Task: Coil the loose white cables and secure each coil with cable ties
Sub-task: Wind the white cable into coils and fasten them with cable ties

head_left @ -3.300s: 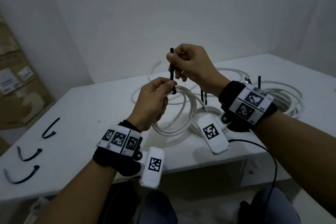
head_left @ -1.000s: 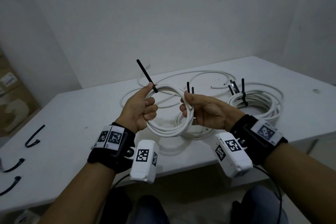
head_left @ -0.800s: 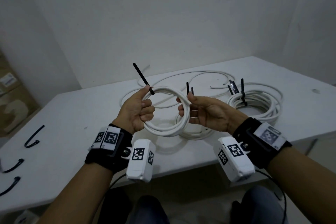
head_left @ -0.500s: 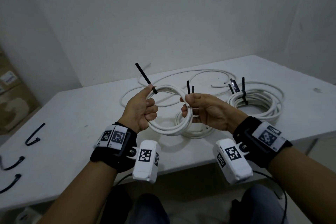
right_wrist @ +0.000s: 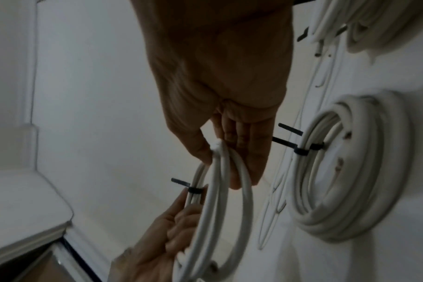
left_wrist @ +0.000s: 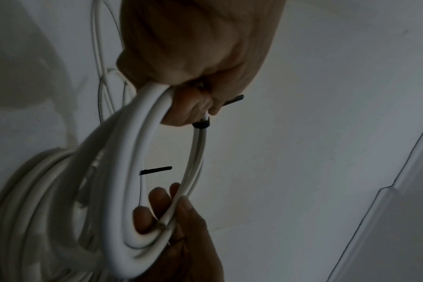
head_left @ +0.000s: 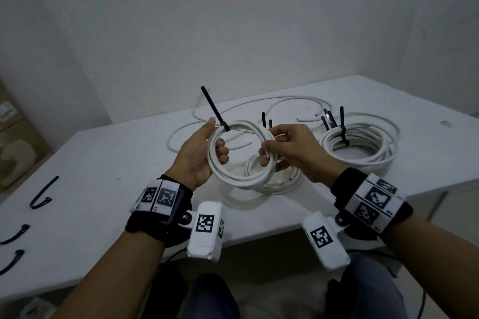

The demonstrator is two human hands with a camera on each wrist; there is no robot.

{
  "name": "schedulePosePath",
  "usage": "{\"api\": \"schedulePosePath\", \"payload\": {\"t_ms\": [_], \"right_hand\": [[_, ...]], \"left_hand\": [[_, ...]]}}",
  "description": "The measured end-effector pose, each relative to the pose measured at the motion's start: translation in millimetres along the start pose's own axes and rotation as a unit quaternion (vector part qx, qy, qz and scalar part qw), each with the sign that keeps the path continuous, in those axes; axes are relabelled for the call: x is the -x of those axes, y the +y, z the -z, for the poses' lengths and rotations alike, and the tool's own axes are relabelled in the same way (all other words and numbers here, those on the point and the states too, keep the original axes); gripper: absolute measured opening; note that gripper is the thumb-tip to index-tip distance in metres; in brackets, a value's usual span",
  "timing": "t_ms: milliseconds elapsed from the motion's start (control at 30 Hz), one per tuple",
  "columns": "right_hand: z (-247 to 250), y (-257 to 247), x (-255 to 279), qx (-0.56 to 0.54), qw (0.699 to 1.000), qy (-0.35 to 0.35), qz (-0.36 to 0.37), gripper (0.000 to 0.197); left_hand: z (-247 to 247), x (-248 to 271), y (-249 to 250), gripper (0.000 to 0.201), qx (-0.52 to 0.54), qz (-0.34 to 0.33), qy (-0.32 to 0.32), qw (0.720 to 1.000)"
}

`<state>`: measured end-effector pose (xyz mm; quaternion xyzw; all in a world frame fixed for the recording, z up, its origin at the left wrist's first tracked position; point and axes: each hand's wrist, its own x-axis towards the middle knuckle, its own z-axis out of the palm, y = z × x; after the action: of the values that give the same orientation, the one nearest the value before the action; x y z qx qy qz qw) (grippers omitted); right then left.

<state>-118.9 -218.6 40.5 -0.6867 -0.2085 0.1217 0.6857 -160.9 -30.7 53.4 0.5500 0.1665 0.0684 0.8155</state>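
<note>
Both hands held a white cable coil [head_left: 239, 179] above the table [head_left: 103, 163]: the left hand [head_left: 199, 155] grasped its tied side beside the black cable tie [head_left: 215, 110]; the right hand [head_left: 293, 153] pinched the opposite side.

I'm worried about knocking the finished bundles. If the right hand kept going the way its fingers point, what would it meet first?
The right hand points leftward across the held coil, so it would likely meet the left hand gripping the far side. The tied coils lie beside and behind it; depth is uncertain.
</note>
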Motion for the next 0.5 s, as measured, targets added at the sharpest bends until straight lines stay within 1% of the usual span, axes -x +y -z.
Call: {"api": "schedulePosePath", "payload": {"t_ms": [67, 133, 167, 233, 300, 333, 367, 400, 500], "right_hand": [[1.7, 1.4, -0.1, 0.019, 0.999, 0.032, 0.008, 0.007], [4.5, 2.4, -0.1, 0.029, 0.998, 0.058, 0.007, 0.008], [6.5, 2.2, 0.5, 0.03, 0.997, 0.066, 0.007, 0.007], [12.2, 1.5, 1.7, 0.028, 0.997, 0.075, 0.009, 0.008], [19.2, 0.4, 3.7, 0.019, 0.996, 0.083, 0.003, 0.013], [22.4, 0.0, 4.6, 0.017, 0.996, 0.087, -0.002, 0.018], [25.6, -0.7, 5.4, 0.024, 0.996, 0.09, -0.005, 0.018], [28.7, -1.7, 6.1, 0.035, 0.995, 0.093, -0.004, 0.014], [39.7, -3.6, 7.6, 0.091, 0.99, 0.111, 0.008, 0.007]], "left_hand": [[-2.6, 6.1, 0.1, 0.024, -0.002, -0.014, -0.024, 1.0], [-7.5, 11.9, -0.3, 0.012, -0.051, -0.03, -0.045, 0.997], [-9.7, 13.8, -1.3, 0.013, -0.095, -0.04, -0.052, 0.993], [-13.3, 17.0, -4.7, 0.031, -0.196, -0.062, -0.061, 0.977], [-15.1, 18.2, -9.1, 0.047, -0.246, -0.091, -0.063, 0.963], [-15.9, 17.9, -11.0, 0.049, -0.254, -0.105, -0.059, 0.96], [-17.7, 17.6, -12.6, 0.047, -0.26, -0.118, -0.053, 0.957], [-20.9, 17.8, -13.9, 0.044, -0.267, -0.13, -0.047, 0.954], [-32.6, 18.3, -17.2, 0.032, -0.294, -0.158, -0.044, 0.942]]}}
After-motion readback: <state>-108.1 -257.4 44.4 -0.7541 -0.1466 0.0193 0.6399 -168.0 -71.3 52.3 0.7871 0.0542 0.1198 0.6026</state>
